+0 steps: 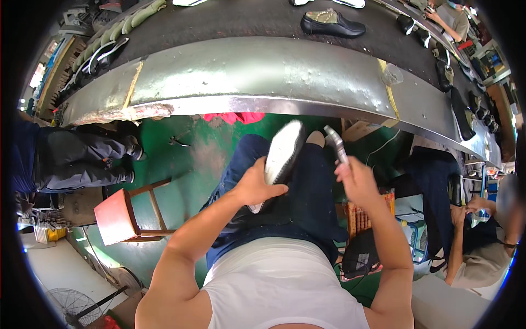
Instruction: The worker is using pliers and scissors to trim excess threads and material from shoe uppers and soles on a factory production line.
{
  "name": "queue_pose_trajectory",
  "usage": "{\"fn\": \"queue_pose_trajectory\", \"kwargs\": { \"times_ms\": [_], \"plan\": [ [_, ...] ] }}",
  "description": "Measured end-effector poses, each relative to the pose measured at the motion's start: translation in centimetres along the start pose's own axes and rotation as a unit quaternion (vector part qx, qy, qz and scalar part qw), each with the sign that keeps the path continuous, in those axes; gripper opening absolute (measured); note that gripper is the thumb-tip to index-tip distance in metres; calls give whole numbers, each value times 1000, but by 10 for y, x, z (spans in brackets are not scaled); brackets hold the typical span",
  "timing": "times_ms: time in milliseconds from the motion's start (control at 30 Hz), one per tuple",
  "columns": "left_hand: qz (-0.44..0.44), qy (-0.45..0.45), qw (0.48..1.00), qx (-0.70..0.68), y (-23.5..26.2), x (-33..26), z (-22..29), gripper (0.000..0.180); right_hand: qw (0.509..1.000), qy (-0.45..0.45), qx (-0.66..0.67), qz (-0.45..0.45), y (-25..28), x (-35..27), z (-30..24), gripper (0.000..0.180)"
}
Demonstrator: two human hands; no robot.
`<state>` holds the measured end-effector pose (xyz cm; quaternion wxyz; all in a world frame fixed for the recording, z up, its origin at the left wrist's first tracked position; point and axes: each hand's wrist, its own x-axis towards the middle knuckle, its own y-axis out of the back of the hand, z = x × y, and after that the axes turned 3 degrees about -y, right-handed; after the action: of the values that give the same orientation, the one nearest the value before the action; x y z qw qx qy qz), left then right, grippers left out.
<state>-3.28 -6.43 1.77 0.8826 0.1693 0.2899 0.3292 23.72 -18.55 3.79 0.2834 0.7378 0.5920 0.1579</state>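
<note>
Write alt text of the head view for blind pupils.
A person's left hand holds a white-soled shoe over the lap; the right hand grips a metal tool to its right. Ahead, a black shoe rests on a dark worktop.

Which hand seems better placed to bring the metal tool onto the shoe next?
Probably the right hand: it grips the metal tool, apart from the shoe and to its right. The left hand is occupied holding the shoe, pale underside in view.

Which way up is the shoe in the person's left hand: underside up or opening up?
Underside up: the shoe's pale bottom faces the camera, and black upper shows along its edge.
</note>
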Motion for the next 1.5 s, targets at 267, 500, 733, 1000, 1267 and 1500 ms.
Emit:
{"fn": "queue_pose_trajectory", "kwargs": {
  "times_ms": [267, 500, 733, 1000, 1267, 1500],
  "plan": [
    [-71, -118, 683, -717, 61, 3, 18, 80, 917, 155, -285, 234, 61, 120, -6, 35],
    [224, -149, 833, -484, 165, 83, 28, 86, 875, 124, -359, 301, 66, 195, 25, 37],
    [370, -234, 892, 113, 137, 91, 50, 82, 885, 144, -312, 314, 65, 195, 28, 36],
    [402, -252, 877, 79, 167, 260, 79, 100, 884, 151, -292, 332, 65, 196, 35, 36],
    [268, 56, 913, 304, 198, 356, 115, 99, 898, 124, -277, 318, 64, 191, 24, 39],
    [316, 57, 887, 332, 178, 334, 119, 80, 904, 110, -268, 316, 67, 188, 25, 38]
  ]
}}
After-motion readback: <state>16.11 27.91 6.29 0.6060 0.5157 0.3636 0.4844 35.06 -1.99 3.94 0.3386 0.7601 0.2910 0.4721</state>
